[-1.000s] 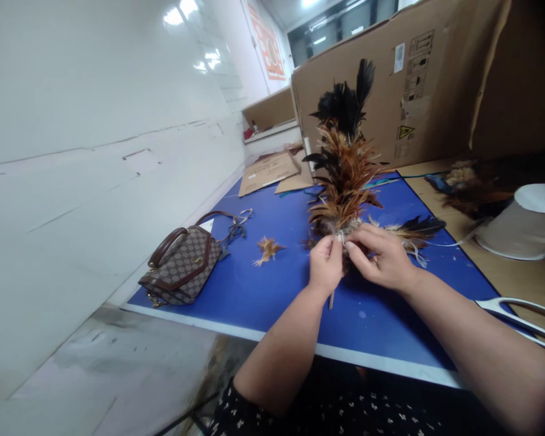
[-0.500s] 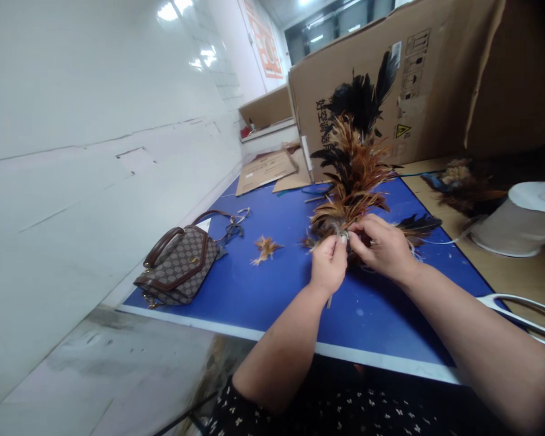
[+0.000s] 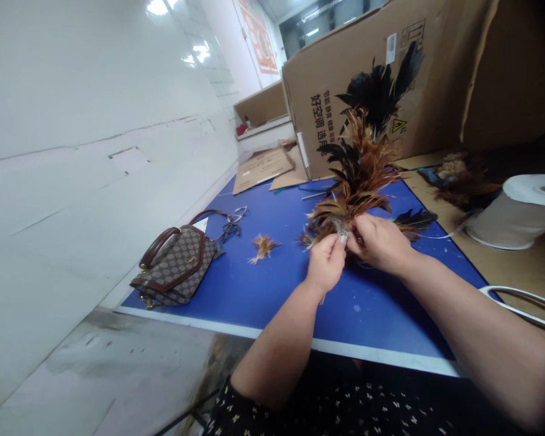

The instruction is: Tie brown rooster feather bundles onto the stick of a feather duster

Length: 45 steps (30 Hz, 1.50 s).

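A long plume of brown and black feathers [image 3: 363, 163] rises from my hands, leaning up and to the right in front of a carton. My left hand [image 3: 326, 261] pinches its lower end, where a thin stick pokes out below the fingers. Close beside it, my right hand [image 3: 376, 242] is closed at the feather bases; what its fingertips grip is hidden. White string runs from a spool [image 3: 518, 212] at the right toward the right hand. A small tuft of brown feathers [image 3: 264, 246] lies on the blue table mat [image 3: 263, 297] to the left.
A patterned handbag [image 3: 175, 266] sits on the mat's left part, against the white wall. White-handled scissors [image 3: 522, 303] lie under my right forearm's side. Behind stands a large cardboard box [image 3: 309, 79], with flat cardboard [image 3: 263, 171] beside it. More feathers [image 3: 463, 178] lie at the right.
The feather plume's top has tilted to the right. My right hand's fingers have turned slightly closer around the feather bases. The view has shifted a little.
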Available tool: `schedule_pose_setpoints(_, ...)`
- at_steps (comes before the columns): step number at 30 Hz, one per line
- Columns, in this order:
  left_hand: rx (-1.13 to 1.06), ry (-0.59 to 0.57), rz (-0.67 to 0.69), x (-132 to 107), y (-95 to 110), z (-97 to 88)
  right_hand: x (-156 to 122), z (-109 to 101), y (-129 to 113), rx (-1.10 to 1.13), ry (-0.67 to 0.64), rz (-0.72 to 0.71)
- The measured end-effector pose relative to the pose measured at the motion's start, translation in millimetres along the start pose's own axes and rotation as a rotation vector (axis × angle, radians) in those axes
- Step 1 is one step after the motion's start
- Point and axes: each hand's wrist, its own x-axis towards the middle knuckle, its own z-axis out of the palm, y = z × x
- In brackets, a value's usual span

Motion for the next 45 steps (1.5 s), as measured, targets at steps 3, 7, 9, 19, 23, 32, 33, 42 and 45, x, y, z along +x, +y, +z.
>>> schedule_pose_setpoints(3, 0.015, -0.065, 0.023, -0.3, 2.1, 0.7, -3.2, 3.5, -2.0, 0.026, 0.001, 0.065)
schedule_pose_setpoints(7, -0.081, -0.092, -0.054, -1.7, 8.5, 2.5, -5.0, 4.7, -4.1, 0.097, 0.006, 0.122)
schedule_pose_setpoints(9, -0.136, -0.113, -0.096, -2.4, 12.0, 3.2, -5.2, 5.1, -5.6, 0.148, 0.025, 0.141)
schedule_pose_setpoints(19, -0.429, -0.227, -0.279, -0.1, 15.6, 2.6, -3.7, 4.6, -18.5, 0.519, 0.216, 0.314)
schedule_pose_setpoints(23, -0.421, -0.152, -0.226, 1.8, 13.8, 2.1, -3.0, -2.1, -18.8, 0.671, 0.202, 0.328)
schedule_pose_setpoints(32, -0.132, -0.032, -0.048, 0.8, 6.0, 5.8, 1.5, -4.0, -18.0, 0.47, 0.213, 0.196)
schedule_pose_setpoints(33, -0.11, -0.031, -0.034, 0.8, 4.8, 5.4, 1.1, -2.0, -17.2, 0.456, 0.217, 0.207)
schedule_pose_setpoints(42, -0.128, -0.028, -0.035, 1.0, 2.8, 5.5, -1.8, 6.4, -16.0, 0.521, 0.219, 0.315)
schedule_pose_setpoints(45, -0.102, -0.022, -0.018, 1.2, 2.2, 5.1, -0.9, 4.0, -17.0, 0.536, 0.231, 0.277)
